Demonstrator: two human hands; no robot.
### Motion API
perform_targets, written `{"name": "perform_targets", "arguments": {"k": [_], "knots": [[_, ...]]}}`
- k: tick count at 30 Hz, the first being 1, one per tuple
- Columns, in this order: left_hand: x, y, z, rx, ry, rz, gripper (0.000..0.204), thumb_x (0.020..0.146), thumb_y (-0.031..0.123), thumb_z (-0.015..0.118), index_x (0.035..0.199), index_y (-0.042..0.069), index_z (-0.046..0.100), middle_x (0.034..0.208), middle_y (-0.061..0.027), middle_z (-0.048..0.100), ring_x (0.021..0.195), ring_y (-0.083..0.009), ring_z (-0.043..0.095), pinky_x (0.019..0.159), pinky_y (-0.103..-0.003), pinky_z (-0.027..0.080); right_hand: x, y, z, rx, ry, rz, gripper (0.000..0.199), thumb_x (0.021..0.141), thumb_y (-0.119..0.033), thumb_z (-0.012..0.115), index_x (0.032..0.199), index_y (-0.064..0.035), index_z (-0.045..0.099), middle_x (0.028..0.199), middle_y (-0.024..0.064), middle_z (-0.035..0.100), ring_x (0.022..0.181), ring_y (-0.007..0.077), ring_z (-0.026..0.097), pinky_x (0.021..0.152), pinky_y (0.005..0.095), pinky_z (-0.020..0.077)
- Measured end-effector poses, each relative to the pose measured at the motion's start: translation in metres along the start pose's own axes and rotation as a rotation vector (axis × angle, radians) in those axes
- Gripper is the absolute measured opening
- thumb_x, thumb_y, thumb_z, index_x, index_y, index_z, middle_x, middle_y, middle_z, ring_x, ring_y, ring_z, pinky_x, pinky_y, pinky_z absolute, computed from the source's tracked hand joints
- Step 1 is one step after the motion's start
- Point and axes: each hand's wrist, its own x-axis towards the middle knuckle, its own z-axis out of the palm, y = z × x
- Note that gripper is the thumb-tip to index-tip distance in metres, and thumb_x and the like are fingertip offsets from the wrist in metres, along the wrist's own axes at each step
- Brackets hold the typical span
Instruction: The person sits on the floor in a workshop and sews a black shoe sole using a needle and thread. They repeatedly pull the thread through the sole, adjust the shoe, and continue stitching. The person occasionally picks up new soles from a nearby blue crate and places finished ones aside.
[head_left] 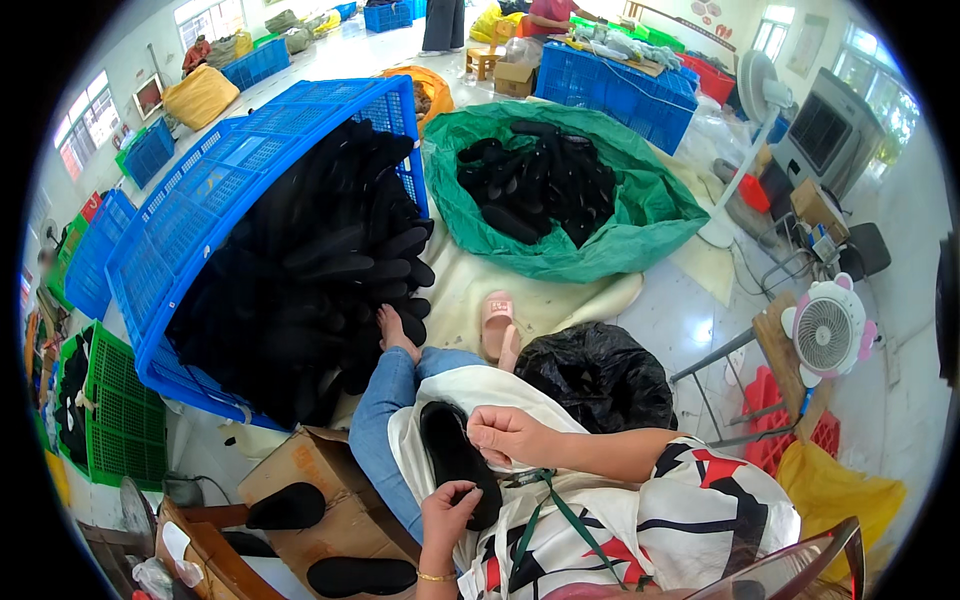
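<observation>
A black cloth slipper or shoe piece (444,446) lies lengthwise on the white cloth (402,440) over my lap. My left hand (447,515) pinches at its near end, thumb and finger together at the edge. Over the slipper's right side, my right hand (510,435) is closed in a pinch, slightly raised. Whatever its fingertips hold is too small to make out. A dark green cord (575,525) hangs across my patterned top, with small scissors-like metal near its upper end.
A tipped blue crate (190,215) spills a heap of black shoe pieces (310,270). More fill a green sack (640,235) ahead. A black plastic bag (600,375) stands at my right, cardboard (325,480) at my left. Small fan (828,330) sits on a stool.
</observation>
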Motion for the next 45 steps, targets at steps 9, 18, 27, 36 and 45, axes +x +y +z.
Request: {"name": "perform_targets", "arguments": {"k": [9, 18, 27, 36, 45], "knots": [[-0.001, 0.002, 0.001, 0.209, 0.002, 0.137, 0.016, 0.081, 0.01, 0.074, 0.092, -0.001, 0.072, 0.075, -0.0055, 0.07, 0.066, -0.0101, 0.063, 0.062, -0.025, 0.05, -0.007, -0.013, 0.014, -0.013, -0.089, 0.056, 0.02, 0.104, -0.022, 0.05, 0.092, -0.0067, 0.049, 0.069, -0.0028, 0.044, 0.053, 0.0061, 0.042, 0.049, 0.0219, 0.0355], [-0.002, 0.012, -0.002, 0.381, 0.01, 0.207, 0.017, 0.08, 0.011, 0.074, 0.093, 0.001, 0.073, 0.081, -0.0108, 0.072, 0.072, -0.0182, 0.069, 0.067, -0.028, 0.052, -0.024, -0.019, 0.016, 0.08, -0.178, 0.024, 0.02, 0.103, -0.023, 0.052, 0.093, -0.0063, 0.05, 0.07, -0.0042, 0.043, 0.053, 0.0044, 0.038, 0.047, 0.0205, 0.0298], [-0.006, 0.017, 0.0, 0.442, 0.007, 0.242, 0.016, 0.081, 0.008, 0.073, 0.094, 0.0, 0.072, 0.081, -0.0096, 0.073, 0.073, -0.0125, 0.066, 0.068, -0.027, 0.052, -0.036, -0.02, 0.011, 0.093, -0.189, 0.018, 0.018, 0.103, -0.022, 0.053, 0.093, -0.0065, 0.05, 0.071, -0.0039, 0.044, 0.054, 0.0037, 0.036, 0.048, 0.0204, 0.0288], [-0.013, 0.009, 0.009, 0.469, 0.097, 0.307, 0.015, 0.084, 0.009, 0.071, 0.094, -0.001, 0.067, 0.079, -0.0094, 0.07, 0.071, -0.0137, 0.064, 0.068, -0.029, 0.052, -0.041, -0.015, 0.008, 0.075, -0.192, -0.003, 0.02, 0.103, -0.024, 0.053, 0.093, -0.0065, 0.051, 0.068, -0.0047, 0.044, 0.053, 0.0036, 0.038, 0.047, 0.0206, 0.0296], [-0.011, 0.013, 0.007, 0.567, 0.037, 0.345, 0.016, 0.083, 0.013, 0.072, 0.095, 0.003, 0.068, 0.081, -0.0129, 0.07, 0.072, -0.0225, 0.068, 0.067, -0.032, 0.053, -0.064, -0.024, 0.015, 0.01, -0.189, -0.106, 0.019, 0.102, -0.023, 0.054, 0.095, -0.0058, 0.053, 0.073, -0.0063, 0.048, 0.057, 0.0011, 0.04, 0.049, 0.0192, 0.0309]]}}
